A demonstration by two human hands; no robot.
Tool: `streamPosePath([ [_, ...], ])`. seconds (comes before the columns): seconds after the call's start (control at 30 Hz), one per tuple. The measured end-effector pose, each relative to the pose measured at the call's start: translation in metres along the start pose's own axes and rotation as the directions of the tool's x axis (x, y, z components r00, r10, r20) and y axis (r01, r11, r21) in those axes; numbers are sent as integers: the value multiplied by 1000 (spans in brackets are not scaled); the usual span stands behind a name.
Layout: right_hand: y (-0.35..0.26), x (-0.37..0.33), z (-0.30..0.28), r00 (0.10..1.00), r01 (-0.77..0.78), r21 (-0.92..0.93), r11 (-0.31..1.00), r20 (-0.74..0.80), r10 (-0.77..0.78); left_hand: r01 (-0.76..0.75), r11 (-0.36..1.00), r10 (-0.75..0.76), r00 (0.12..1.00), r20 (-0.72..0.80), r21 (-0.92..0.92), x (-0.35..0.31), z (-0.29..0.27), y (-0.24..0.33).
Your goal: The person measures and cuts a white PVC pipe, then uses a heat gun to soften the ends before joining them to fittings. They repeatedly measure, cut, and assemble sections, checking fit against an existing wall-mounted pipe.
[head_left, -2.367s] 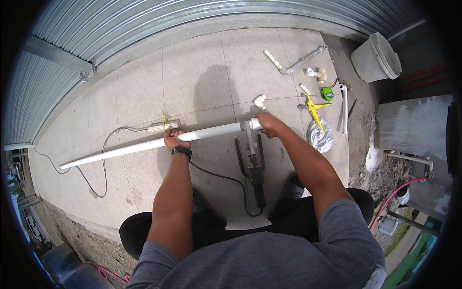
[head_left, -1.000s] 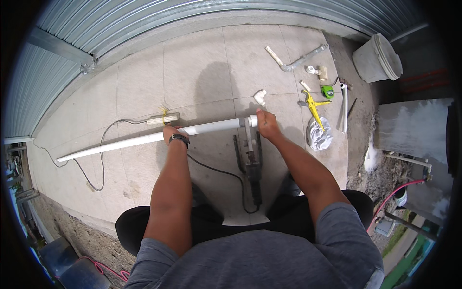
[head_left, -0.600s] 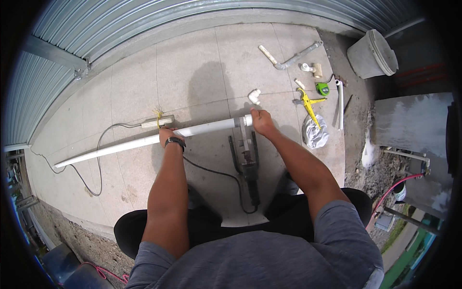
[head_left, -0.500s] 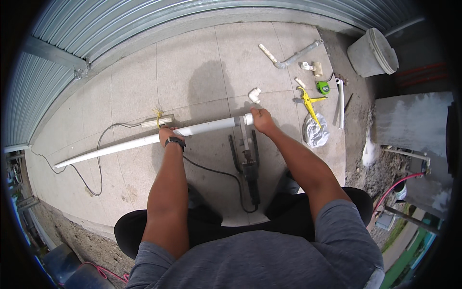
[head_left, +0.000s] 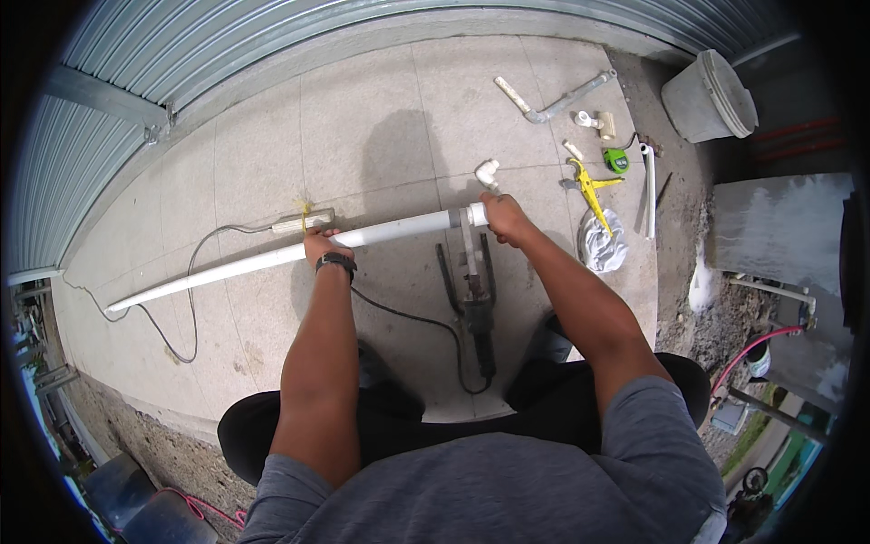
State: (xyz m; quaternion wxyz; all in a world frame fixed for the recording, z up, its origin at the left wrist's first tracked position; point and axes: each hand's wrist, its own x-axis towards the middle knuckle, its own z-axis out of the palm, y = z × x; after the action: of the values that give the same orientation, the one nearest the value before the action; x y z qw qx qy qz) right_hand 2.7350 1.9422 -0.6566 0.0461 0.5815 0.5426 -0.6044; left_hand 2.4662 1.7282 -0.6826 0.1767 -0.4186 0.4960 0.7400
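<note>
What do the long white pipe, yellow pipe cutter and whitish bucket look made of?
Long white pipe: probably PVC; smooth, even white, soft sheen.
Yellow pipe cutter: painted metal or coloured plastic; the bright, opaque yellow fits either, so I can't tell.
Whitish bucket: likely moulded plastic, dull and smudged, judging by the thick rim and pale, matte wall.

Site: outdoor paved plumbing work area beside a corrugated metal wall.
Evidence: sunlit concrete slab, bearing a person's shadow; rough soil beyond its edge; bucket, pink hose at right; white pipe, yellow cutter in view.
</note>
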Motion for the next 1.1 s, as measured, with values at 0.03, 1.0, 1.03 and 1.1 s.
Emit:
streamPosePath([
  [0.03,-1,-1,0,999,-31,5,999,-6,31,-5,1000,4,1000,18,6,1,-1,0],
  [1.0,40,-5,0,850,505,-149,850,-82,-520,12,997,-13,1000,-16,-73,-5,1,-2],
  [1.03,45,-4,0,828,530,-175,829,-102,-551,33,998,-37,997,-75,-57,-6,2,1],
  [1.1,48,0,4,776,609,-123,783,-111,-621,76,997,-73,991,-113,20,-6,5,4],
])
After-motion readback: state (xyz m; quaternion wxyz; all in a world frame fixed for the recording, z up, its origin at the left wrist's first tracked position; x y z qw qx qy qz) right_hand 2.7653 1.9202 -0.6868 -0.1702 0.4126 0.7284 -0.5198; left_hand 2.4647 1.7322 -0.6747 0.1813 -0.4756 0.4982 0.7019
